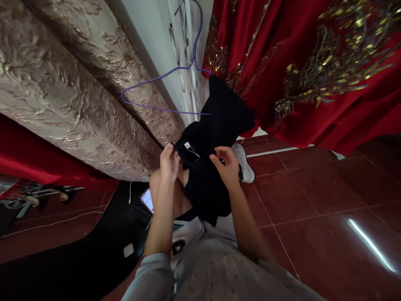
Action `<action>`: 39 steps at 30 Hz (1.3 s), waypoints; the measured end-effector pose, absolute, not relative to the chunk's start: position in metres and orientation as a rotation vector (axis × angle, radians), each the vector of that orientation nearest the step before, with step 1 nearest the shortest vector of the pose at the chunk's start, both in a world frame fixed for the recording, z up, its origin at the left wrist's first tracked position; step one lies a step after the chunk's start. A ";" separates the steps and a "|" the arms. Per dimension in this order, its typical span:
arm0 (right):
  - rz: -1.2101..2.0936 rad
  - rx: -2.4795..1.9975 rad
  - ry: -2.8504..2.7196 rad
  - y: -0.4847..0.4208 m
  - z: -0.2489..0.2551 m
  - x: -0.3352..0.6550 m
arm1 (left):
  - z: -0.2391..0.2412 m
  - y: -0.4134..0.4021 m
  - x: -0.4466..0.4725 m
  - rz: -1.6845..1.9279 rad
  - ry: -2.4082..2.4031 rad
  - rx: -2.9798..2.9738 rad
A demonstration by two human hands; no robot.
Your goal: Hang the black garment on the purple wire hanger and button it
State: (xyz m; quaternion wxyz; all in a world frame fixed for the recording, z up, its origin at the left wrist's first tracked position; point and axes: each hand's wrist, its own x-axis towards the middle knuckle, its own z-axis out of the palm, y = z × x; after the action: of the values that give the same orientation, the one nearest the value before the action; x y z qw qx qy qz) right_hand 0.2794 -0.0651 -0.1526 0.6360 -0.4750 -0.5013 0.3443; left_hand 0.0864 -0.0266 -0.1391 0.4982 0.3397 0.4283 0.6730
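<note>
A black garment [208, 175] drapes over my lap and legs, its upper part hanging from the right arm of a purple wire hanger [156, 109]. My left hand [170, 162] pinches the garment's edge at the left, next to an opening where a white label [188, 146] shows. On the right, my right hand [226, 165] is curled with thumb and fingers close together on the dark cloth. The left arm of the hanger is bare.
Beige embossed curtains [78, 92] hang at left and red fabric with gold sequins [263, 54] at right. A white rack [188, 90] stands ahead. On a black surface [78, 255] lie a lit phone [147, 199], a dark phone [140, 217] and a small white case [128, 250].
</note>
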 end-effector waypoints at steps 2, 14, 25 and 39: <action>0.781 -1.022 -1.355 -0.062 -0.146 0.279 | -0.110 -0.037 0.101 1.538 0.944 1.097; 0.963 -0.859 -1.613 -0.039 -0.066 0.285 | -0.122 -0.017 0.074 0.882 0.850 2.087; 0.746 -1.069 -1.582 0.094 -0.081 0.266 | -0.120 -0.015 0.038 0.995 0.901 1.898; 0.741 -0.985 -1.640 0.013 -0.057 0.308 | -0.132 0.010 0.104 1.162 0.785 1.995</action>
State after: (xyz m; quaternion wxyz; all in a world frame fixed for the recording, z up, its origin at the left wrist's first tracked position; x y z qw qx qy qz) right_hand 0.3078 0.0134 -0.0566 0.5184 -0.4105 -0.6837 0.3088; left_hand 0.1041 0.0105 -0.1321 0.3443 0.7681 0.3022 0.4475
